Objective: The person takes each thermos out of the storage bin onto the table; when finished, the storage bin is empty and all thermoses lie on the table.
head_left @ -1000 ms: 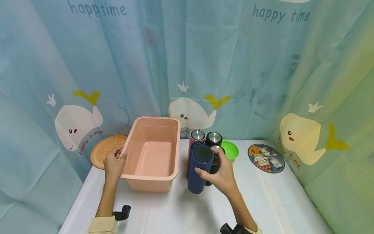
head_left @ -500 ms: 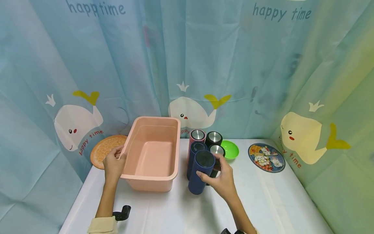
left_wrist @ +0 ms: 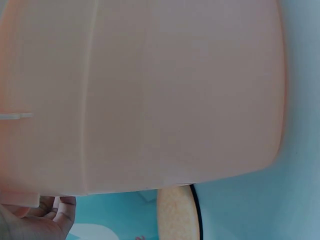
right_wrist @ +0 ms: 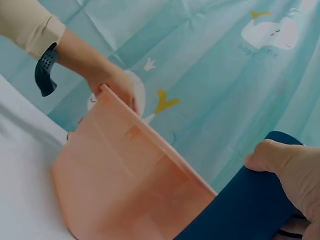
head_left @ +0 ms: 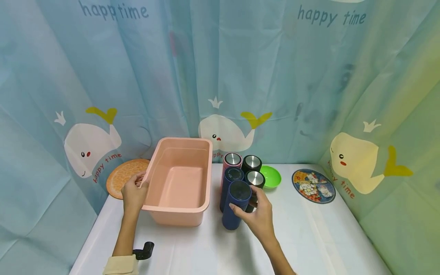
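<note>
My left hand (head_left: 135,193) grips the left rim of a pink plastic basin (head_left: 152,209), whose inside is bare. In the left wrist view, the basin's outer wall (left_wrist: 185,95) fills most of the picture. My right hand (head_left: 258,214) holds a dark blue thermos bottle (head_left: 231,217) upright, thumb on its near side and fingers round the right. In the right wrist view the thumb lies across this blue thermos (right_wrist: 245,205) near its top. Right behind it stands a second dark blue thermos (head_left: 233,173).
A pink thermos (head_left: 232,159) and two black thermoses with silver lids (head_left: 252,162) stand behind. Further right are a green bowl (head_left: 271,177) and a round cartoon mat (head_left: 313,186). An orange round mat (head_left: 125,172) leans left of the basin, before the curtain (head_left: 172,76).
My right hand has brought the blue thermos slightly down and nearer to me, uncovering the lids of the second blue thermos and the near black one. The left hand and basin have stayed put.
</note>
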Tool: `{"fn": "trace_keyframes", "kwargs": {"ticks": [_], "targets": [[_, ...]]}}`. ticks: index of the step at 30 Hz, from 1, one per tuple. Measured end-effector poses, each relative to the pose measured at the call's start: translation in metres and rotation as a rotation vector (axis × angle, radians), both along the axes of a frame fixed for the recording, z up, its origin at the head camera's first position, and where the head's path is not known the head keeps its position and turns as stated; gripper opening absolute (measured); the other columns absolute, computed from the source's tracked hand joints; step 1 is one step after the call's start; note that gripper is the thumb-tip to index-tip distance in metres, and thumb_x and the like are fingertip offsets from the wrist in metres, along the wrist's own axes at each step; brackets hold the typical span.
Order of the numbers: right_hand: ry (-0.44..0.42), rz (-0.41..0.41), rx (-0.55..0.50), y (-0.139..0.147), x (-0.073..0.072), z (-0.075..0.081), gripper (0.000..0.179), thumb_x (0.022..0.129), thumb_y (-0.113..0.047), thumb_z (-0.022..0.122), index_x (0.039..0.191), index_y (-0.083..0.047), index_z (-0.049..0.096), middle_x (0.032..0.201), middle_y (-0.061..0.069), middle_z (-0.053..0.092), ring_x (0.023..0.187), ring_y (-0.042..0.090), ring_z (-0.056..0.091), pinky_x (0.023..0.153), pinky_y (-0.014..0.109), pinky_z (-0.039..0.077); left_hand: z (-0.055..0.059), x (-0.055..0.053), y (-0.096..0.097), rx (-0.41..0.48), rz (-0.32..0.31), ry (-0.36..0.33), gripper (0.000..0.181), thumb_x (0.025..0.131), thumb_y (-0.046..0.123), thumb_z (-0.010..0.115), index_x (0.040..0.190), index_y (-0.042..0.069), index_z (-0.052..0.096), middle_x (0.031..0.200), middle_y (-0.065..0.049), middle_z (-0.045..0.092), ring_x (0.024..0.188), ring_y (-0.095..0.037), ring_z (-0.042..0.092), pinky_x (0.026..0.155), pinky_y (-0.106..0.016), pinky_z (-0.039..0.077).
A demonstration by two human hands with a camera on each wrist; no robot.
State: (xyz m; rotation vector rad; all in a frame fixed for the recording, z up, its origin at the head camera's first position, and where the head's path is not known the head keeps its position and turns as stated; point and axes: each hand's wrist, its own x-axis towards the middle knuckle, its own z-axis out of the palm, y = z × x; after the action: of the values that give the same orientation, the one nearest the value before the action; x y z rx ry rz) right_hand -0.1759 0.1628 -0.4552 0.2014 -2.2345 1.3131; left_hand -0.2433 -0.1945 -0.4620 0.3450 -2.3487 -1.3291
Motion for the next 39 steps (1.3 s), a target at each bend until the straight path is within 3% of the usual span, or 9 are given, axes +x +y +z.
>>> {"fn": "trace_keyframes", "kwargs": {"ticks": [5, 15, 39], "targets": [[-0.011, -0.023, 0.011, -0.004, 0.0, -0.006, 0.071, 0.06, -0.012, 0.092, 0.122, 0.001, 0.058, 0.107, 0.009, 0.066, 0.089, 0.017, 0.065, 0.074, 0.03, 0.059, 0.001, 0.0, -0.001, -0.002, 0.001, -0.001, 0.035, 0.091, 0.007, 0.063, 0.125, 0.001, 0.063, 0.118, -0.022, 0.068, 0.102, -0.036, 0.068, 0.067, -0.001, 0.034], [0.041, -0.055, 0.011, -0.008, -0.001, -0.015, 0.07, 0.059, -0.013, 0.092, 0.119, 0.004, 0.058, 0.103, 0.01, 0.066, 0.085, 0.019, 0.066, 0.07, 0.031, 0.059, 0.001, 0.001, 0.0, 0.002, -0.001, -0.008, 0.035, 0.091, 0.007, 0.063, 0.126, 0.001, 0.063, 0.118, -0.023, 0.068, 0.103, -0.037, 0.068, 0.066, -0.002, 0.035], [-0.013, -0.052, -0.017, -0.006, 0.006, -0.022, 0.068, 0.066, -0.019, 0.091, 0.124, -0.005, 0.058, 0.108, 0.004, 0.063, 0.09, 0.016, 0.067, 0.074, 0.034, 0.059, 0.0, 0.0, 0.0, 0.009, 0.0, -0.008, 0.036, 0.09, 0.006, 0.063, 0.126, 0.001, 0.063, 0.118, -0.022, 0.068, 0.103, -0.036, 0.068, 0.066, -0.001, 0.034]]}}
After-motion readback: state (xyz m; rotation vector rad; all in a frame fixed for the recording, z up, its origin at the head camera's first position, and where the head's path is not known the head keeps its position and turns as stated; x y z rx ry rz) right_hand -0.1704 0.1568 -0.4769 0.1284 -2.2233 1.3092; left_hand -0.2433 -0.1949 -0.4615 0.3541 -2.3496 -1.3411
